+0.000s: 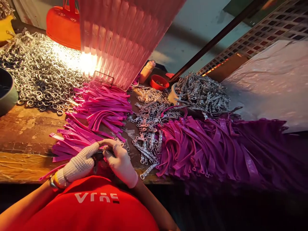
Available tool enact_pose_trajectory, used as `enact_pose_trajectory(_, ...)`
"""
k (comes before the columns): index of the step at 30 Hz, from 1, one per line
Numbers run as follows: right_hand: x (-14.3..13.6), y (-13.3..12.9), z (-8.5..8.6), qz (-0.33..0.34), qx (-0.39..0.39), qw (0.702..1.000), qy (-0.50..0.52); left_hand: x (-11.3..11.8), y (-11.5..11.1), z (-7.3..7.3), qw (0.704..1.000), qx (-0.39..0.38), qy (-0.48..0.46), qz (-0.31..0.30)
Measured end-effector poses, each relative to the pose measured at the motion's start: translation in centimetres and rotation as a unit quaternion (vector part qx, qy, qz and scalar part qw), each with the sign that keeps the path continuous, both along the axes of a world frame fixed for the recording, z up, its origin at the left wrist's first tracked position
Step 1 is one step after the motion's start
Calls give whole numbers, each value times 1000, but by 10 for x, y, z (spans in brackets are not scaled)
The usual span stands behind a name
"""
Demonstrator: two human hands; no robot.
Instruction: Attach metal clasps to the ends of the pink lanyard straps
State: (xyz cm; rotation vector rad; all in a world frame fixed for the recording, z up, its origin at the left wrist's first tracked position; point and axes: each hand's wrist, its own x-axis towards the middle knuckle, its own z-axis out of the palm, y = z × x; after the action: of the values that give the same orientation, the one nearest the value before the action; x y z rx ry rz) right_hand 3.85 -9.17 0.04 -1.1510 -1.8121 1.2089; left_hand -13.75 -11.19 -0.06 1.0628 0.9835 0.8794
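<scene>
My left hand [81, 162], in a white dotted glove, is closed at the table's front edge. My right hand [123, 163], in a smoother white glove, meets it with bent fingers pinched together. Between them is a small dark object [97, 156], mostly covered by the fingers, its kind unclear. One pink strap [51, 173] sticks out to the left from behind my left wrist. Just beyond the hands lies a loose pile of pink straps [72, 141], with another pink heap [103, 102] behind it. Small braided metal links [145, 144] with ring ends lie to the right.
Metal rings [45, 73] are heaped at the left under a red lamp [63, 27], near a dark bowl [7, 93]. A corrugated sheet [120, 41] stands behind. Purple straps [199, 147] spread along the right, below a grey metal pile [202, 93]. A red bowl [159, 82] sits behind.
</scene>
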Motion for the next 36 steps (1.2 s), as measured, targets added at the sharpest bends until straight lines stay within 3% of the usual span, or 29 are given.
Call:
enact_pose_trajectory(3,-2,-6,-3,-44,-53,996,50,-1,-5,4,999,28,-2,24)
enact_pose_trajectory(7,-7,-11,-11,-99,-174,970,140,4,-7,7,992,-73,-97,-45)
enact_pose_trajectory(11,-9,-12,-15,-134,-201,948,205,10,-6,6,983,-114,-142,-25)
enact_pose_trajectory(17,-8,-16,-1,-145,-284,906,278,10,-8,3,994,-87,-63,31)
enact_pose_trajectory(21,-8,-18,1,-158,-292,898,288,7,-11,-4,993,-88,-44,67)
enact_pose_trajectory(26,-9,-24,-4,-167,-237,931,224,2,-12,-6,996,-42,17,75)
enact_pose_trajectory(29,-7,-28,-6,-159,-136,966,150,0,-12,-4,995,-52,36,74)
enact_pose_trajectory(32,-3,-29,-8,-113,16,991,69,2,-12,-7,988,-121,-68,67)
enact_pose_trajectory(36,0,-26,-10,-66,148,987,1,6,-10,-15,968,-140,-196,72)
